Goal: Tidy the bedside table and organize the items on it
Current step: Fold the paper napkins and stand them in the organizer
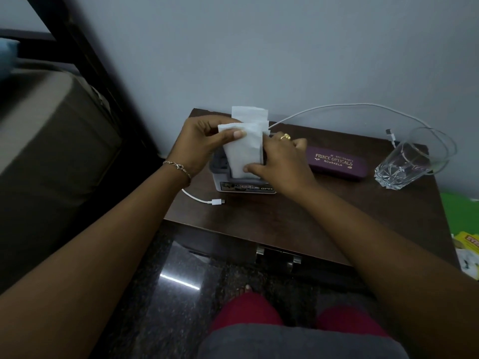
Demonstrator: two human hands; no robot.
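A folded white tissue (245, 149) stands upright in a small grey and white holder (233, 186) at the back left of the dark wooden bedside surface (298, 216). The left hand (199, 143) pinches its top edge, fingers (207, 124) curled. The right hand (282, 161), wearing a ring, grips its right side. A purple spectacle case (337, 164) lies just beside the right hand, a clear glass (412, 161) further right. A white cable (337, 107) trails behind. A bed (51, 138) lies left.
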